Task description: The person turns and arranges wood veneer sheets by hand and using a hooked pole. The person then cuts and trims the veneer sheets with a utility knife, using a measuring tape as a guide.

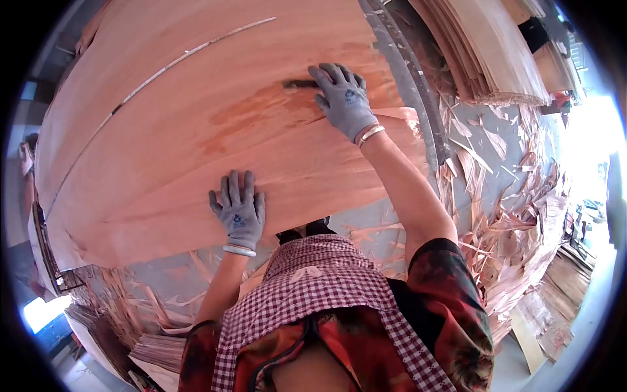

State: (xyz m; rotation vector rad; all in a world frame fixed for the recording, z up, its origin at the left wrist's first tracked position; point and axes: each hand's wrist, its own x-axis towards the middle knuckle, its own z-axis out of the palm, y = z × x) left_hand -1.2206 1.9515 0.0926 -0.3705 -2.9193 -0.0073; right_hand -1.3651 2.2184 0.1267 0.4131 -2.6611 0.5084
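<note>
A large reddish-tan wood veneer sheet spreads out in front of me, with a loose edge folded up near its right side. My left hand, in a grey glove, lies flat on the sheet near its front edge, fingers stretched out. Farther up and to the right, my gloved right hand is curled over a narrow dark tool, whose end sticks out to the left of the fingers. The palm and fingers hide the rest of it, so its kind is unclear. Darker, damp-looking patches mark the veneer beside this hand.
A thin light-and-dark stick lies across the sheet's far left. A dark metal rail runs along the right edge. Stacked veneer sheets stand at the upper right. Torn veneer scraps litter the floor to the right and near me.
</note>
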